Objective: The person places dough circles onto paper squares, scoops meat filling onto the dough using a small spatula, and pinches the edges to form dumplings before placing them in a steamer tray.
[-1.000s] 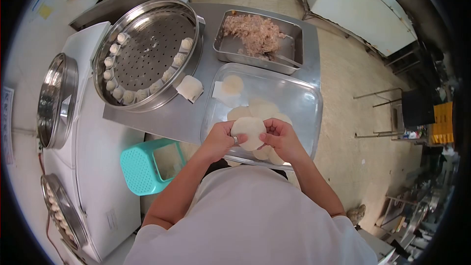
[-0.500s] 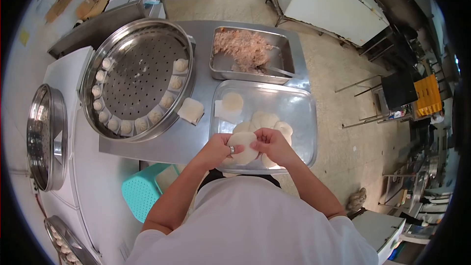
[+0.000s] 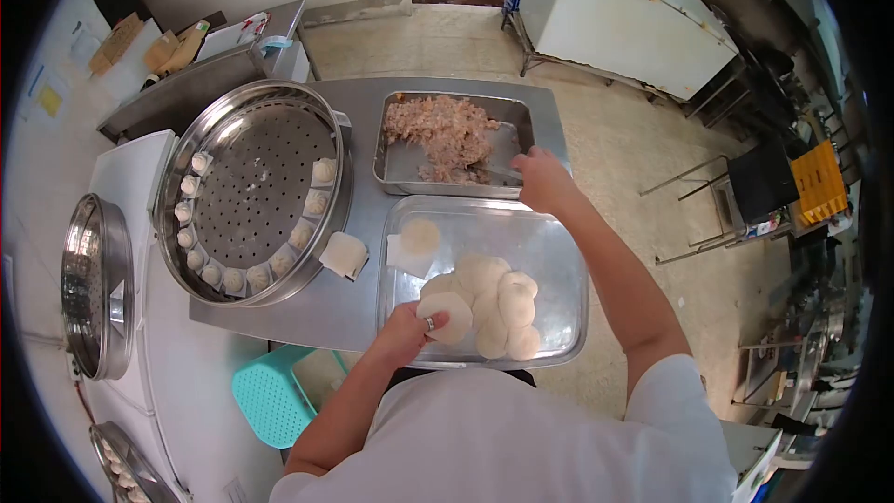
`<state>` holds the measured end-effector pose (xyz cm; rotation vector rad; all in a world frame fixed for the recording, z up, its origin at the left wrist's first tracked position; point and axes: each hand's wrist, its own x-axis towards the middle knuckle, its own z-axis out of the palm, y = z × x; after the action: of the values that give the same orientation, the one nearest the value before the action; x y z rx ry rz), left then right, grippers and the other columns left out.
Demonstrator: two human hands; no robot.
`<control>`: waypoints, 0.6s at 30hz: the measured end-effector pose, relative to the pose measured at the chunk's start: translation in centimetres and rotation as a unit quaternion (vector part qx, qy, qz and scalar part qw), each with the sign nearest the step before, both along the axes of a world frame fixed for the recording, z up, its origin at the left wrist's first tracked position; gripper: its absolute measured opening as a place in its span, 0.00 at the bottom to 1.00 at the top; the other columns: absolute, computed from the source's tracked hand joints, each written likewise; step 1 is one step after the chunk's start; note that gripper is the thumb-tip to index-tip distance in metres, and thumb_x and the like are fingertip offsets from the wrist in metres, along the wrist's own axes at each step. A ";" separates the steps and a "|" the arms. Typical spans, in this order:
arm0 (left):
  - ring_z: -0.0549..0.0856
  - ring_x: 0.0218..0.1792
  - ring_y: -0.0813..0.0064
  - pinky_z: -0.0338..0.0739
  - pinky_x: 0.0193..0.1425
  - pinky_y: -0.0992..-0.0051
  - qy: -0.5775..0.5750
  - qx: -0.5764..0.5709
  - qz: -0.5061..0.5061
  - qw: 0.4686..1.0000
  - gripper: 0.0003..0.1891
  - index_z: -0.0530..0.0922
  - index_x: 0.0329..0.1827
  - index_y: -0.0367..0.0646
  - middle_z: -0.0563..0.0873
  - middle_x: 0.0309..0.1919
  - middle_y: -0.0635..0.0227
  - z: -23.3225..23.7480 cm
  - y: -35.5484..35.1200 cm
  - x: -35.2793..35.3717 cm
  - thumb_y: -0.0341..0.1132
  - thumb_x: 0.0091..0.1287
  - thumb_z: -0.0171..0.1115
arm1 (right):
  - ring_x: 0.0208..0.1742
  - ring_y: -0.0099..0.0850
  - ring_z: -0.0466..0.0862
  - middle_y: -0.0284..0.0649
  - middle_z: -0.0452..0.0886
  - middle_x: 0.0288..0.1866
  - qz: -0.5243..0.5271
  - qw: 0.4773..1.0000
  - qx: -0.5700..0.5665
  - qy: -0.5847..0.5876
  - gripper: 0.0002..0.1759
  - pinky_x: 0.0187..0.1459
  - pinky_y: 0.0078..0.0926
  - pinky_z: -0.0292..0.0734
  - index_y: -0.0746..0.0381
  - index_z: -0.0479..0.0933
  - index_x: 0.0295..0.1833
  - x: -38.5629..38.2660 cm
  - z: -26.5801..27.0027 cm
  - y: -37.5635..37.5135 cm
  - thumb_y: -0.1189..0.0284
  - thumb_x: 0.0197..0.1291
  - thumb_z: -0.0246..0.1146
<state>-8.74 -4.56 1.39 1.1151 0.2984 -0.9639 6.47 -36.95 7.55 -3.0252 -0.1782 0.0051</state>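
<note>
Over the near left part of a metal tray (image 3: 559, 307), my left hand (image 3: 402, 331) holds a round dough wrapper (image 3: 447, 317) with the thumb on top. My right hand (image 3: 545, 179) is closed round the handle end of a metal utensil (image 3: 498, 172), whose other end lies in the minced filling (image 3: 442, 130). The filling sits in a deep rectangular pan (image 3: 380, 163). Several overlapping dough rounds (image 3: 494, 298) lie in the tray, and one more round (image 3: 420, 237) rests by white paper (image 3: 408, 259) at its left.
A round perforated steamer (image 3: 256, 177) with several filled buns along its rim stands at the left. Beside it is a stack of paper squares (image 3: 345, 253). A turquoise stool (image 3: 275, 396) is below the table (image 3: 270, 321). A black chair (image 3: 764, 182) stands to the right.
My right hand has let go of the wrapper, reached forward and taken hold of the utensil. My left hand keeps the wrapper. The view has tilted up slightly.
</note>
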 end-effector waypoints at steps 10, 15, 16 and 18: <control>0.85 0.63 0.64 0.82 0.67 0.66 0.076 -0.107 0.097 0.987 0.24 0.72 0.70 0.31 0.84 0.62 0.58 -0.6 -0.3 -0.2 0.32 0.76 0.66 | 0.53 0.48 0.89 0.51 0.89 0.47 0.103 0.966 -0.143 0.187 0.12 0.52 0.44 0.86 0.65 0.84 0.50 3.7 -3.4 0.1 0.78 0.62 0.61; 0.84 0.64 0.66 0.81 0.68 0.68 0.063 -0.117 0.077 0.988 0.24 0.72 0.70 0.31 0.83 0.62 0.59 -0.3 -1.6 2.2 0.35 0.77 0.65 | 0.50 0.44 0.91 0.46 0.91 0.49 0.097 0.980 -0.104 0.137 0.11 0.50 0.44 0.87 0.61 0.89 0.42 4.9 -2.6 1.1 0.73 0.67 0.60; 0.84 0.63 0.66 0.81 0.68 0.68 0.064 -0.117 0.081 0.988 0.24 0.73 0.70 0.31 0.84 0.62 0.59 -0.5 -1.9 2.7 0.36 0.78 0.65 | 0.50 0.43 0.91 0.46 0.91 0.49 0.093 0.983 -0.097 0.123 0.11 0.49 0.44 0.87 0.60 0.89 0.41 5.3 -2.7 1.2 0.73 0.66 0.61; 0.85 0.63 0.67 0.81 0.68 0.68 0.068 -0.117 0.088 0.987 0.24 0.73 0.70 0.31 0.84 0.62 0.59 -1.2 -2.4 3.6 0.39 0.78 0.64 | 0.49 0.43 0.91 0.45 0.91 0.48 0.041 0.982 -0.130 0.129 0.10 0.48 0.43 0.87 0.59 0.89 0.42 5.5 -1.8 1.0 0.73 0.66 0.61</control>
<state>-5.10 -6.98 0.23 0.7965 0.3775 -0.8927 11.96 -35.92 5.79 -3.2304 -0.3004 0.4613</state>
